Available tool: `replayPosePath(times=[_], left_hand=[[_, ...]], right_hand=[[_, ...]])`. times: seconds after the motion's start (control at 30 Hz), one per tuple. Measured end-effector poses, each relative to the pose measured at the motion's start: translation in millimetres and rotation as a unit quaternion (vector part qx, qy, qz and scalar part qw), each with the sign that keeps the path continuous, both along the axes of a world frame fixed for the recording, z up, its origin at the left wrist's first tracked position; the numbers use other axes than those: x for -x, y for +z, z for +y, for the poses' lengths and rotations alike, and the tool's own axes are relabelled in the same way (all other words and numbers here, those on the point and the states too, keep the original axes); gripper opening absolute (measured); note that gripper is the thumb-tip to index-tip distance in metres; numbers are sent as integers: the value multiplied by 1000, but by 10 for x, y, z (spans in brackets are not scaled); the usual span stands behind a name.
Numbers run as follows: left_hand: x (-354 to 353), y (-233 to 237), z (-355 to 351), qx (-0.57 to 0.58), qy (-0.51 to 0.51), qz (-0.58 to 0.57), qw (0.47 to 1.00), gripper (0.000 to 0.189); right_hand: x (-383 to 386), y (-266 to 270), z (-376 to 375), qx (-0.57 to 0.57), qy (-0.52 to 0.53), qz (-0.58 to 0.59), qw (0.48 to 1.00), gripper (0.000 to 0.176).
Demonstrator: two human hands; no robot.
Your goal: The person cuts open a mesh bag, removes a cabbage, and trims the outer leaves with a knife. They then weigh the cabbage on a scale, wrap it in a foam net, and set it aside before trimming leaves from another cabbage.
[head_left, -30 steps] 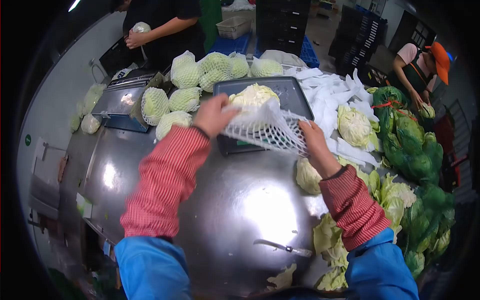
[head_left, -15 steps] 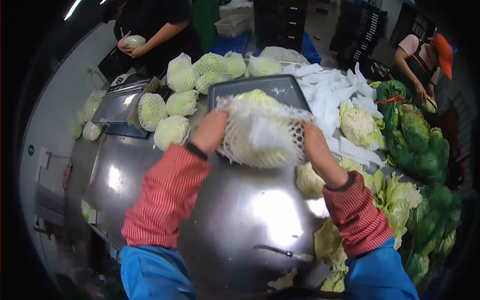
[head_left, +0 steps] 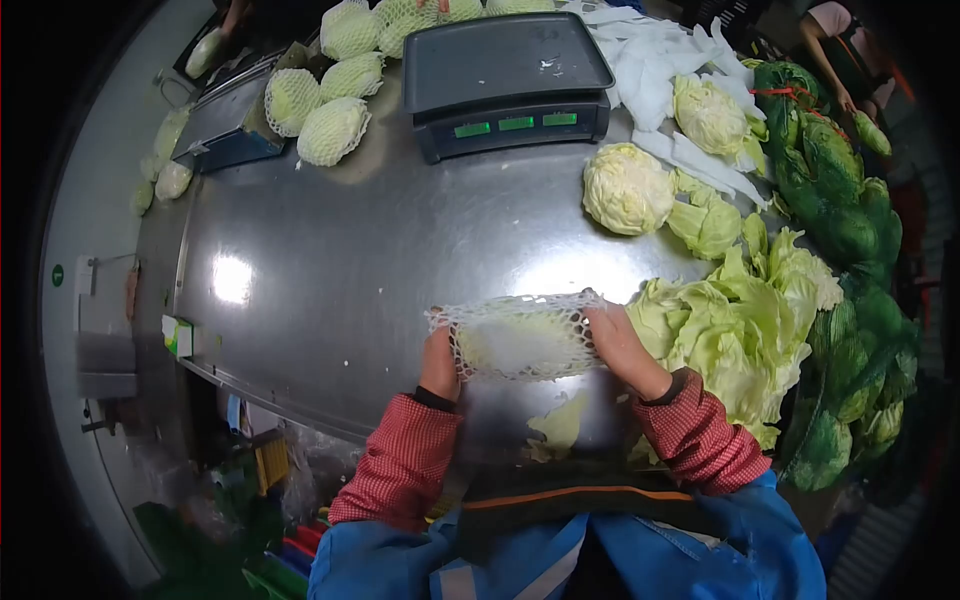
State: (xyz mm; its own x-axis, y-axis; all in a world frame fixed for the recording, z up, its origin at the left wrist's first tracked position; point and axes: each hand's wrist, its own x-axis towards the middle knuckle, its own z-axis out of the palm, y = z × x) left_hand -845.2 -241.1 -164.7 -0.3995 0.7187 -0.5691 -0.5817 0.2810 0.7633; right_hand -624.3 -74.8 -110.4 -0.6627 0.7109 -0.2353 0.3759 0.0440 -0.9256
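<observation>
A pale cabbage [head_left: 525,343] in a white foam net is held low in front of my body, near the front edge of the steel table. My left hand [head_left: 440,358] grips the net's left end. At the right end, my right hand [head_left: 617,345] is closed on it too, with its thumb on top. The net is stretched between both hands, and its mesh partly hides the cabbage. Just below lies a loose cabbage leaf [head_left: 560,425].
A dark weighing scale [head_left: 505,65] with green displays stands at the back. Several netted cabbages [head_left: 333,131] sit to its left. A bare cabbage [head_left: 628,189], foam nets [head_left: 655,65], a leaf pile [head_left: 730,325] and green mesh sacks [head_left: 840,230] line the right. Other people work at the back corners.
Both hands have brought the netted cabbage back from over the scale toward my body. The view has tilted down, so the scale's displays and my clothing now show.
</observation>
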Motion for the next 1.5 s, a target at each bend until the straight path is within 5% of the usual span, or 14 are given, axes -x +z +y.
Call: replayPosePath(times=[0.1,0.2,0.3,0.43,0.63,0.77,0.97,1.07,1.17,1.2,1.27,1.37,1.43,1.5], left_hand=[[-212,-13,-43,-55,113,-79,989,37],[-341,-60,-103,-22,94,-157,983,34],[-395,-252,-104,-6,1,13,1000,35],[-463,-132,-76,48,-6,-154,987,39],[-532,66,-133,-193,62,-307,930,43],[-550,127,-63,-186,80,-313,928,41],[-556,276,16,-140,113,-274,945,39],[-609,297,20,-164,115,-251,947,40],[-591,-187,63,-135,173,-379,899,37],[-591,-489,24,-147,187,-419,876,34],[-636,-518,54,-101,223,-423,872,32],[-626,231,270,20,298,-318,900,33],[-603,410,131,0,193,-253,948,34],[-620,502,-169,-16,69,-214,974,35]], right_hand=[[-19,-55,-116,239,-128,19,962,35],[-184,-482,-117,428,-196,85,878,39],[-350,-659,-147,24,2,-133,991,46],[-459,-686,-240,237,-25,-78,968,47],[-291,108,-190,533,-224,192,793,37],[-408,-296,-421,477,-190,160,843,47],[-301,-174,-354,597,-104,199,770,48],[90,-122,-362,652,-249,202,688,41],[74,-698,-309,744,-114,336,566,30],[248,-472,-265,714,-234,274,600,25],[317,-573,-148,661,-197,222,689,26],[251,-716,-102,538,-148,113,822,32],[82,-588,-57,472,-102,17,876,34],[-46,-336,41,199,0,-166,966,44]])
